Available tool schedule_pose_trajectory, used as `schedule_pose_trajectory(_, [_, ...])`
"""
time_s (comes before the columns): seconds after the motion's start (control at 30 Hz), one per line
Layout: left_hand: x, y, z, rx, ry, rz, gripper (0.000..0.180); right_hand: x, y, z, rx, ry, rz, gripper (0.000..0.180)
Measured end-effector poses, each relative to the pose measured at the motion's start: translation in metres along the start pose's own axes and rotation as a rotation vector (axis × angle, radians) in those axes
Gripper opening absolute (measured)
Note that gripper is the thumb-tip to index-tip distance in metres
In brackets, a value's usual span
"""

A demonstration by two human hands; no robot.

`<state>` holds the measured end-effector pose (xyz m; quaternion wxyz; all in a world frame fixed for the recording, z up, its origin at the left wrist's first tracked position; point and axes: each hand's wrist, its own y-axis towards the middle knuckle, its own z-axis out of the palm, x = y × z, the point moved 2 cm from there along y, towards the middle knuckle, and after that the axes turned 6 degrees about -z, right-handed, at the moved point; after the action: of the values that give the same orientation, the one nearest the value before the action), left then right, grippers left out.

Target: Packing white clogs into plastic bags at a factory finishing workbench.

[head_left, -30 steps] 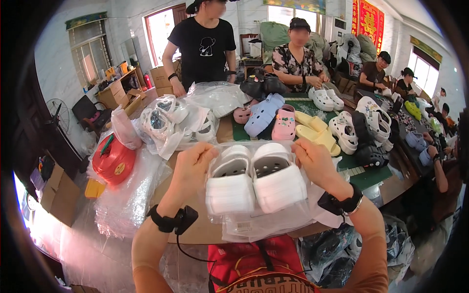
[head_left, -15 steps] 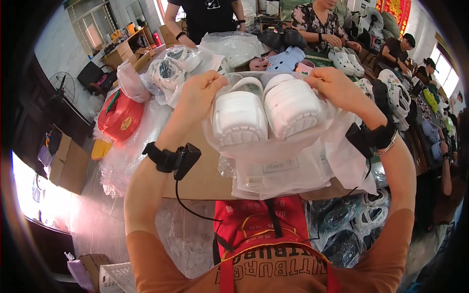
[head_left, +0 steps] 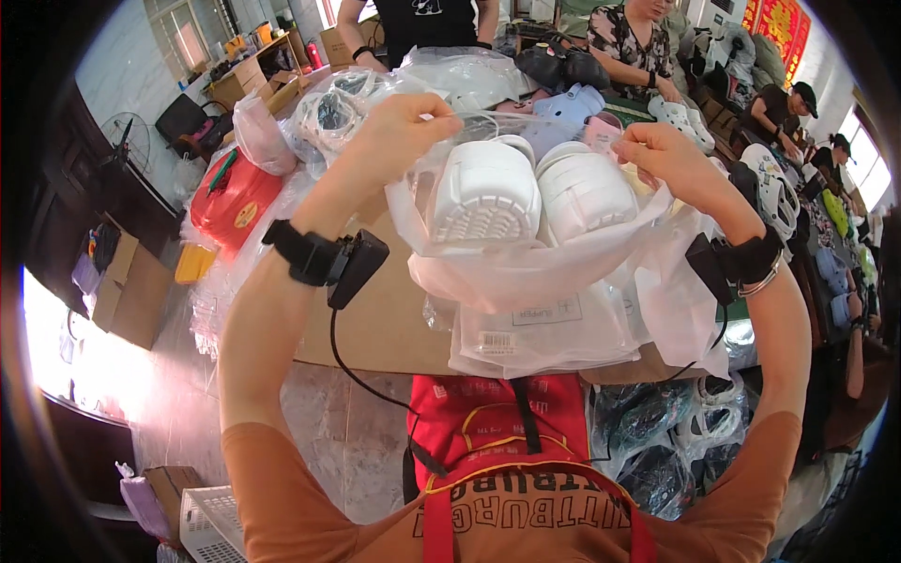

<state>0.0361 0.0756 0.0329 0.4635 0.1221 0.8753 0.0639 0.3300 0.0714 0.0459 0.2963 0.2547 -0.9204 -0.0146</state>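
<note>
Evidently the left hand (head_left: 405, 127) was pinched on the top edge of a clear plastic bag (head_left: 526, 272), and the right hand (head_left: 671, 155) was pinched on the opposite edge at 3 o'clock. Both were raised, elbows bent, wrists strapped with black bands. A pair of white clogs (head_left: 530, 192) was held inside, soles toward the camera, above the bench (head_left: 394, 319). The mouth would best be kept taut and level, so neither shoe could tip out.

Clear plastic bag (head_left: 526, 272) held up, top edge pinched by left hand (head_left: 404, 127) and right hand (head_left: 671, 159). Pair of white clogs (head_left: 530, 192) seen inside, soles near. Stack of flat bags (head_left: 544, 333) laid beneath on cardboard sheet (head_left: 385, 328).
</note>
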Motion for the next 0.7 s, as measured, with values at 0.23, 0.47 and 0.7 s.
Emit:
schedule_pose_trajectory(0.23, [-0.004,0.008,-0.012,0.017,0.022,0.083,0.020,0.005,0.013,-0.014,-0.067,0.097,-0.021,0.030])
schedule_pose_trajectory(0.47, [-0.010,0.001,-0.030,0.067,0.066,0.059,0.025,0.007,0.011,-0.019,-0.024,0.096,-0.023,0.034])
schedule_pose_trajectory(0.7, [-0.001,-0.002,-0.034,-0.084,0.119,0.058,0.019,0.032,-0.013,-0.018,0.018,0.016,-0.018,0.032])
